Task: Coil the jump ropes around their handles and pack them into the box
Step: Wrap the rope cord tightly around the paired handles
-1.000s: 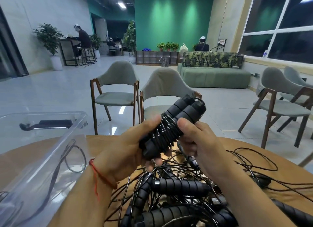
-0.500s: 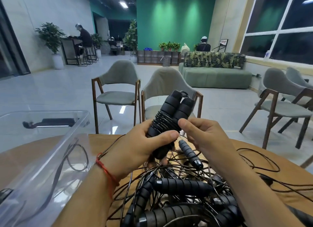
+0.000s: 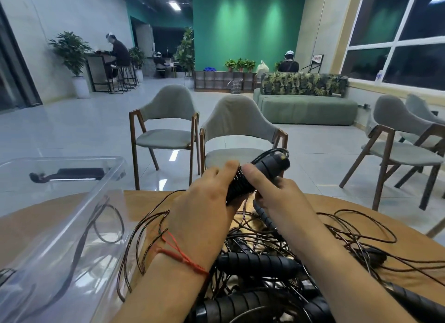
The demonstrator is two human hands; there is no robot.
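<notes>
Both hands hold one coiled jump rope (image 3: 258,175), a pair of black handles wound with thin black cord, above the round wooden table (image 3: 361,216). My left hand (image 3: 207,202) grips its near end. My right hand (image 3: 269,192) grips the far part, thumb lying on the coil. Under my arms lies a tangled pile of black handles and cords (image 3: 260,262). At the left stands the clear plastic box (image 3: 60,221), tilted, with dark rope parts showing through its walls.
Loose cord loops (image 3: 361,228) spread over the table to the right. Two grey chairs (image 3: 240,127) stand just past the table's far edge, and another chair (image 3: 397,142) at the right. Several people sit far back in the room.
The coiled bundle has come down and tipped away from me, so its handle ends now point toward the chairs. Both hands have closed in around it.
</notes>
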